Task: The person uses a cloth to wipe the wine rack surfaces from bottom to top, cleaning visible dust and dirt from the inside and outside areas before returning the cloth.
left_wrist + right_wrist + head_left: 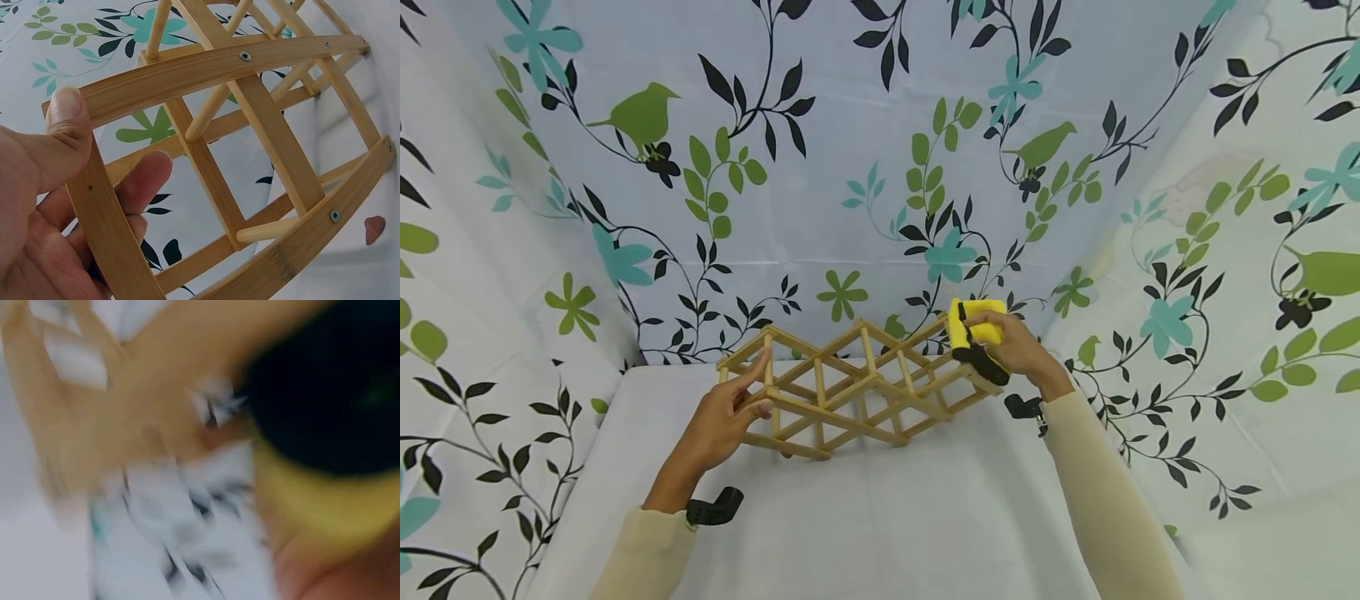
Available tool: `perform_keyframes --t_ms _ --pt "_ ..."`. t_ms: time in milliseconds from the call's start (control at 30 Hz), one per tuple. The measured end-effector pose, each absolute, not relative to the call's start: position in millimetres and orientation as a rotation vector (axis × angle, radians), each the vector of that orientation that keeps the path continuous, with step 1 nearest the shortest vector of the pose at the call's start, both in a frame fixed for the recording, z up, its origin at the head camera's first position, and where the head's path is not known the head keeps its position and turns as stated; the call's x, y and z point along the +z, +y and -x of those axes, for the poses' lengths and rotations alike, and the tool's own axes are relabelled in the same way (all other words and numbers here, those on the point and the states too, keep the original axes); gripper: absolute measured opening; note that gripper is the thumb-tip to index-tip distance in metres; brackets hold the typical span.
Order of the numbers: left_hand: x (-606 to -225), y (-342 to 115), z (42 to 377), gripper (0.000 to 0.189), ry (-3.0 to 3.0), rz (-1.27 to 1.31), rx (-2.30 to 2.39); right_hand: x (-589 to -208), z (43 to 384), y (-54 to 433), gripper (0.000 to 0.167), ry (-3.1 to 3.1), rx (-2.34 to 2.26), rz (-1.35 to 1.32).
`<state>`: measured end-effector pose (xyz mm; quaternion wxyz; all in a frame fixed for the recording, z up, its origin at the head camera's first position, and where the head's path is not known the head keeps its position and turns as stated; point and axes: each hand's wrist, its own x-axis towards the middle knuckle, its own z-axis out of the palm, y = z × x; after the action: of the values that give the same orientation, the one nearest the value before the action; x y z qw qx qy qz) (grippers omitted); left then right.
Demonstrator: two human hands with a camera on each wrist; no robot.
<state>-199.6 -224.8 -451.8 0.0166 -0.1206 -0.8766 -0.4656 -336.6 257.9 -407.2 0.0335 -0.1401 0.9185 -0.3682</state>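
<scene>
A wooden lattice rack (pixel 850 390), made of crossed slats joined by round dowels, stretches between both hands over the white surface. My left hand (pixel 718 423) grips its left end. In the left wrist view the thumb (pixel 67 112) lies on the corner of a slat and the fingers curl behind; screw heads show along the slats. My right hand (pixel 1017 343) holds a yellow-and-black handled tool (pixel 958 327) against the rack's right end. I cannot tell the tool's kind. The right wrist view is blurred, showing the tool's dark round end (pixel 325 394) close beside the slats.
White-covered tabletop (pixel 865 517) lies below and in front of the rack. Cloth (pixel 820 200) printed with leaves and birds hangs behind and at both sides. A small reddish-brown piece (pixel 374 230) shows beside the rack. Black straps with cameras (pixel 715 507) sit on both wrists.
</scene>
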Motion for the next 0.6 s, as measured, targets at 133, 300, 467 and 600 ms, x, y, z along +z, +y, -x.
perform_keyframes --t_ms 133,300,467,600 --pt "-451.2 -228.1 197.6 0.077 -2.723 0.377 -1.464 -408.6 336.2 259.9 0.039 2.979 -1.178 0.346" --pt "-452.7 -227.9 198.0 0.077 -2.719 0.360 -1.458 -408.5 336.5 251.1 0.045 2.754 -1.560 0.381" --pt "-454.1 -227.3 199.0 0.077 -2.705 0.383 -1.459 -398.1 332.0 235.4 0.039 3.167 -1.075 0.390" --pt "-453.7 -227.2 198.3 0.077 -2.709 0.371 -1.466 -377.6 320.4 210.5 0.039 3.386 -1.227 0.458"
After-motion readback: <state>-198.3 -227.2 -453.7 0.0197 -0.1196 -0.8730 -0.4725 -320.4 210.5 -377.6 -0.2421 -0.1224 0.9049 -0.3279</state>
